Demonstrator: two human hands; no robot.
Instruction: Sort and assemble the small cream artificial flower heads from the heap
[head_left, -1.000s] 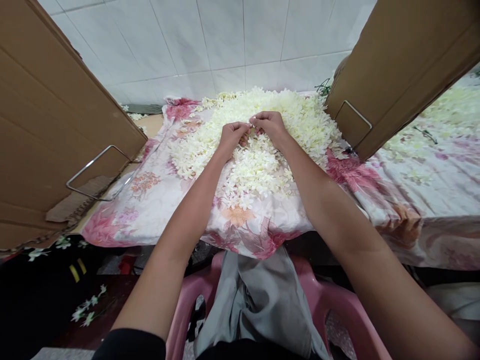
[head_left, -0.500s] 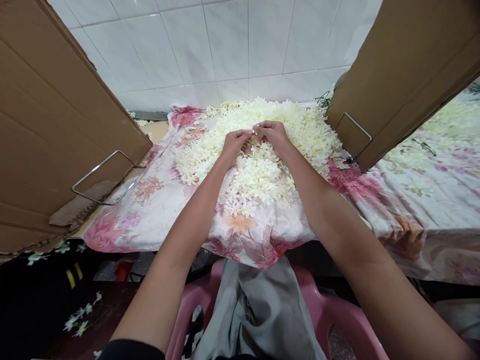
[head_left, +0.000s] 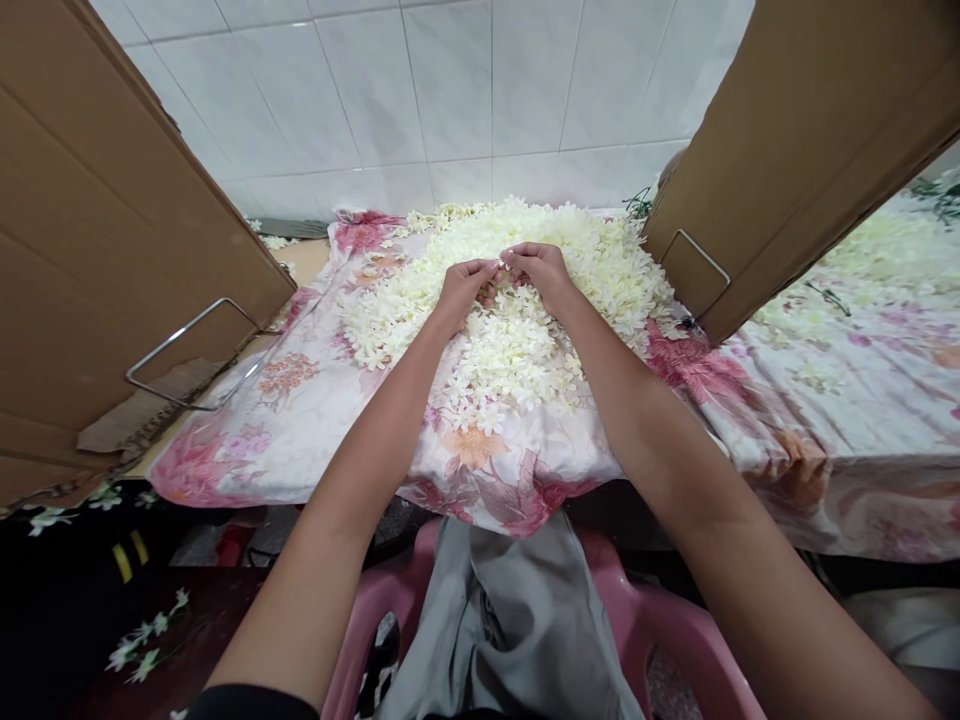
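Note:
A wide heap of small cream-white flowers (head_left: 517, 360) lies on a floral cloth (head_left: 360, 390). Over the middle of the heap my left hand (head_left: 466, 288) and my right hand (head_left: 537, 270) meet, fingertips nearly touching. Thumb and forefinger are pinched together on each. A small whitish piece, which looks like a flower, shows between the two sets of fingertips. The lower fingers of both hands are curled and partly hidden.
Cardboard panels with wire handles stand at the left (head_left: 135, 250) and right (head_left: 787, 150). Behind is a tiled wall (head_left: 450, 90). More flowers (head_left: 885, 260) lie beyond the right panel. A pink chair (head_left: 675, 620) is below me.
The whole view has shifted slightly, so the scene sits a little further left. Both hands keep nearly the same pinched pose over the heap.

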